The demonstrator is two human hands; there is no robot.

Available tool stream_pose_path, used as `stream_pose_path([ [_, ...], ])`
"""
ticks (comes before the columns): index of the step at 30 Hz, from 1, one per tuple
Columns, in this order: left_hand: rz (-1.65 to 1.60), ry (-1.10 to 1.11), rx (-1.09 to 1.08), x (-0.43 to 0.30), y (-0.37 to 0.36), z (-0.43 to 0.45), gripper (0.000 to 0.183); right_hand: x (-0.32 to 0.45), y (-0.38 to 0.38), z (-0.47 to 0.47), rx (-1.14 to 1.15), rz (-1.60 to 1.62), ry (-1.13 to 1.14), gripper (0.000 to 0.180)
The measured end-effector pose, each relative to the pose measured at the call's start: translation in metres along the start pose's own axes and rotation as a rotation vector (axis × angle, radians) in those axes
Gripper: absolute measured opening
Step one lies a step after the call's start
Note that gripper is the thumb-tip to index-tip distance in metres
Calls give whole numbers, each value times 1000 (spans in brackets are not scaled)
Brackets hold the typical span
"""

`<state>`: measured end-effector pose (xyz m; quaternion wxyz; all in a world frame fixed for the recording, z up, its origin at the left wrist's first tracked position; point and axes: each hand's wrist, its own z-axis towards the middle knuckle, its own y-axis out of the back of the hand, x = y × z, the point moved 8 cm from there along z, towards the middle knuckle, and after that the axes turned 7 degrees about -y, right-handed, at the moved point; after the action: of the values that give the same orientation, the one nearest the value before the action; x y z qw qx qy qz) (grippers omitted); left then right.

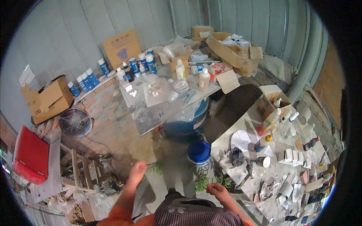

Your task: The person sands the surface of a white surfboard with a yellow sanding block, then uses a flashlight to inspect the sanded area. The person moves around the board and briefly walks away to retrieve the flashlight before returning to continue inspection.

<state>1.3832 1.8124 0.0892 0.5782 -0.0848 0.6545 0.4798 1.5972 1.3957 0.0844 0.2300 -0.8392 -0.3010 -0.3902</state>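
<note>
My left hand hangs over the floor in front of me, to the left of my body. Its fingers are mostly turned out of sight, and nothing shows in it. On the other side, my right hand has loosely curled fingers with no object visible in them. Green coiled hose lies close beside it. A bucket with a blue lid stands a little beyond that hand. Farther ahead, a dusty table bears bottles, spray cans and small white pieces. I wear a striped apron.
A cluttered worktable with bottles, papers and small boxes is at the right. Behind the bucket stands a blue drum. On the left are a round fan, a red case and a wooden frame. Cardboard boxes line the wall.
</note>
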Motion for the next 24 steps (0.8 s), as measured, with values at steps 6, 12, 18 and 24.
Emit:
stream_pose_path([
  [6, 210, -333, 217, -157, -68, 231, 36, 61, 10, 14, -115, 31, 111, 17],
  [12, 402, -501, 308, -217, -155, 408, 63, 108, -3, 54, -322, 182, 126, 14],
  [18, 485, -562, 403, -221, -208, 497, 79, 179, -37, 125, -373, 66, 148, 15],
  [24, 584, -585, 394, -212, -223, 522, 84, 247, -74, 190, -266, -32, 299, 14],
])
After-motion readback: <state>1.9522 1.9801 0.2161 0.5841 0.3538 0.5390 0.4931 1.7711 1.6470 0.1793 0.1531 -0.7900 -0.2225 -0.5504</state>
